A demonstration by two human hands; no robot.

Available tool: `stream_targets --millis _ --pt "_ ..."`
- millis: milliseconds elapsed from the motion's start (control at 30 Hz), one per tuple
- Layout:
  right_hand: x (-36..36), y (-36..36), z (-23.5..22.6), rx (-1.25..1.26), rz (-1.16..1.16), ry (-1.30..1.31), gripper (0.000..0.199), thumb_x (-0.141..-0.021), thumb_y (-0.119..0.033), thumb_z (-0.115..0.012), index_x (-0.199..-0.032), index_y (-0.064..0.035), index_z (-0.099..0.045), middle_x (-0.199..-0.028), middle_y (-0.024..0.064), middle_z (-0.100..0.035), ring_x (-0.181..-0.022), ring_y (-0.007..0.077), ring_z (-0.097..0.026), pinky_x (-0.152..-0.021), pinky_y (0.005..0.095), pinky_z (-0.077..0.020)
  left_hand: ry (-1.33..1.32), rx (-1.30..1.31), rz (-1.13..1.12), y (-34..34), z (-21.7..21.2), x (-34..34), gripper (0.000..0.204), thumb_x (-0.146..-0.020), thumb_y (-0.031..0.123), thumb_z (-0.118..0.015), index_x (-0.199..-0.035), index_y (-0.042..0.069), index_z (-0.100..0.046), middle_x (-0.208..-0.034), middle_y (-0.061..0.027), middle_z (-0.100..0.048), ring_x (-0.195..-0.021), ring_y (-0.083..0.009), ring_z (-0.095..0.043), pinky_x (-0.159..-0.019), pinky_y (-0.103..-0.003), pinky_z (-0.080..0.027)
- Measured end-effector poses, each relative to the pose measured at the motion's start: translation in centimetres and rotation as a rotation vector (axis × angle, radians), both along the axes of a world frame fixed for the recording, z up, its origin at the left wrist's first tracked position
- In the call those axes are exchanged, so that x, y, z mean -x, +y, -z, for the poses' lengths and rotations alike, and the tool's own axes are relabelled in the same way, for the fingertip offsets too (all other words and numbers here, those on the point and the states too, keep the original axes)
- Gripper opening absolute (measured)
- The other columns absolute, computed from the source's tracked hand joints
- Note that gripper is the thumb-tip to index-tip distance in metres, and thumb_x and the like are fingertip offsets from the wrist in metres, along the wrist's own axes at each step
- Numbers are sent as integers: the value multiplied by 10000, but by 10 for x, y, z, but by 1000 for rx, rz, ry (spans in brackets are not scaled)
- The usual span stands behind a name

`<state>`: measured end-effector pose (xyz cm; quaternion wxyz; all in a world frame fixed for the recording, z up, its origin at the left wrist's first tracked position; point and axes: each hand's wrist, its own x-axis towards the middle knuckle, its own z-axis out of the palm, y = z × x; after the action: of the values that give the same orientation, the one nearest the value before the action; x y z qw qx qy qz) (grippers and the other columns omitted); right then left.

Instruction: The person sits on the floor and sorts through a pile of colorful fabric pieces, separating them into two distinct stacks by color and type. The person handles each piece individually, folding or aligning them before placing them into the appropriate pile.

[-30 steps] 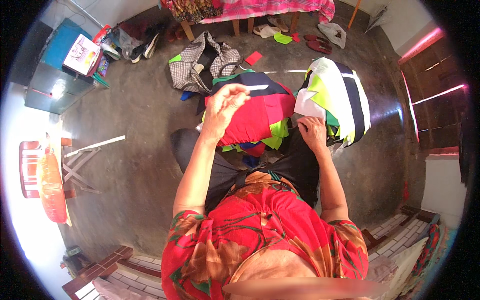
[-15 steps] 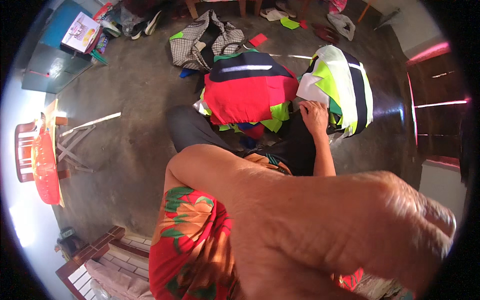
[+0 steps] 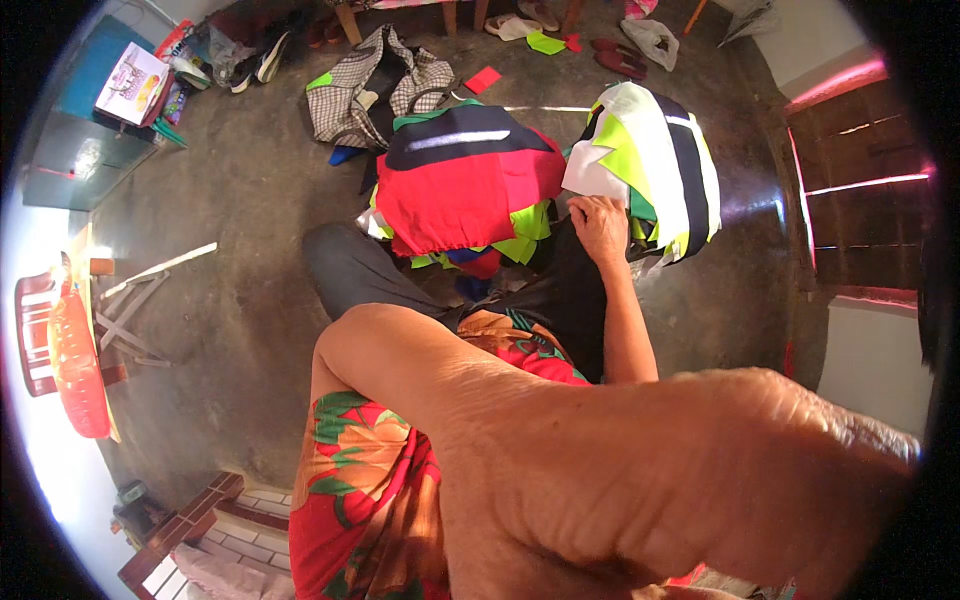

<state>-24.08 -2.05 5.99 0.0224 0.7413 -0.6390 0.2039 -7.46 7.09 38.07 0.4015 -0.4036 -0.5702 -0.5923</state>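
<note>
Left hand [image 3: 710, 470] raised from over the red-and-navy cloth pile [image 3: 450, 205] to near the lens, cannot tell its grip | right hand [image 3: 600, 230] stayed at white-and-lime cloth pile [image 3: 650, 135], fingers curled, grip unclear | red-and-navy cloth pile unmoved before dark trousers [image 3: 350, 265]

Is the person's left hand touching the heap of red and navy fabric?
No, the left hand is up close to the camera, clearly apart from the red and navy fabric heap lying lower down.
</note>
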Motion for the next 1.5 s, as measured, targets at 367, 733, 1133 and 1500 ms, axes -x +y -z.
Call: stream_targets --millis 367,733,1133,1500 --pt "-5 0 -4 9 -2 -4 111 -808 -190 -606 -819 -110 -682 -825 34 -682 -837 214 -625 -812 372 -432 21 5 13 5 0 0 317 -895 356 -556 -1024 75 -625 -1034 -137 -612 -959 -258 -589 -875 -422 -446" --pt "-1 0 -6 18 1 1 120 -808 -195 -595 -813 -109 -679 -826 31 -683 -832 210 -626 -817 375 -431 35 11 26 0 2 -6 341 -892 399 -545 -1023 95 -625 -1041 -150 -606 -950 -279 -586 -869 -451 -444" --pt "-1 2 -2 1 8 4 130 -815 -216 -590 -822 -122 -681 -834 29 -682 -844 212 -621 -826 369 -424 42 47 -52 -22 5 -43 367 -889 445 -533 -1021 116 -626 -1049 -164 -598 -940 -303 -584 -863 -482 -442" --pt "-3 -1 1 62 -10 -30 131 -814 -212 -594 -782 -121 -682 -781 36 -682 -781 214 -630 -784 362 -421 -62 55 -42 -33 5 -59 391 -887 488 -522 -1020 135 -626 -1055 -176 -592 -931 -324 -581 -858 -511 -440"
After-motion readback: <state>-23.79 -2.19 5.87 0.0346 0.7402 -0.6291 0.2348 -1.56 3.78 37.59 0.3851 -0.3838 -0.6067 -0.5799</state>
